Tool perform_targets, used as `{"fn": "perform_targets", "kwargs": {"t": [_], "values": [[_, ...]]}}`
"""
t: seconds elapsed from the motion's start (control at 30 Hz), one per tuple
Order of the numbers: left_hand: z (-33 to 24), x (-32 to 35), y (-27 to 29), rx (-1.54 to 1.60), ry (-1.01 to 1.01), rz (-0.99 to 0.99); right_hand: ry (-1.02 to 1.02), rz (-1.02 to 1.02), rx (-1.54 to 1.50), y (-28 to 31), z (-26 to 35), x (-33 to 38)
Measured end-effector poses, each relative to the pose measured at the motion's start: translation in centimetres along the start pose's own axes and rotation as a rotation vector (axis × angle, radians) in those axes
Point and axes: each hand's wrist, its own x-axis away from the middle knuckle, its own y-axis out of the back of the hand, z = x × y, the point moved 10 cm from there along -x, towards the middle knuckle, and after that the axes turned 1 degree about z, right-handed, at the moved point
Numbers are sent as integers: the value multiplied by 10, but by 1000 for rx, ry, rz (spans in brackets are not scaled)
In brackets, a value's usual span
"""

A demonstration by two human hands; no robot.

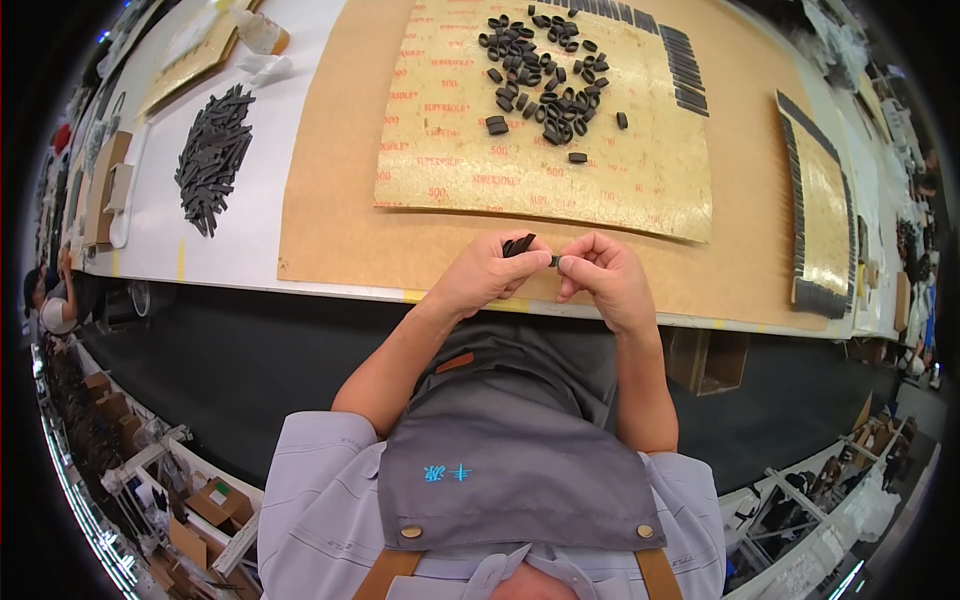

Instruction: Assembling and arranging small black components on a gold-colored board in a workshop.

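Near the front edge of the table my hands meet. Several short black strips (519, 244) stick up from my left hand (482, 272), whose fingers are closed around them. My right hand (612, 280) pinches a small dark piece (555, 261) between thumb and finger; its other end reaches my left thumb and fingertips. Whether that piece is flat or looped is too small to tell. Beyond the hands, a yellowish board with red print (440, 175) carries a scattered heap of black loops (512, 50). Black strips (685, 70) line its far and right edges.
A pile of loose black strips (213, 155) lies on the white tabletop at left. Behind it stands a bottle (262, 33) by crumpled white tissue (265, 69). Another board edged with black strips (822, 210) is at right. A person (58, 305) is at the far left.
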Motion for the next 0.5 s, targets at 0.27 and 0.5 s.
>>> {"fn": "perform_targets", "kwargs": {"t": [0.27, 0.5], "values": [[-5, -1, -1, -227, 20, 33, -67, 24, 14, -2, -6, 2], [-5, -3, 4, -342, -31, -59, -46, 64, 20, -1, -10, 2]]}}
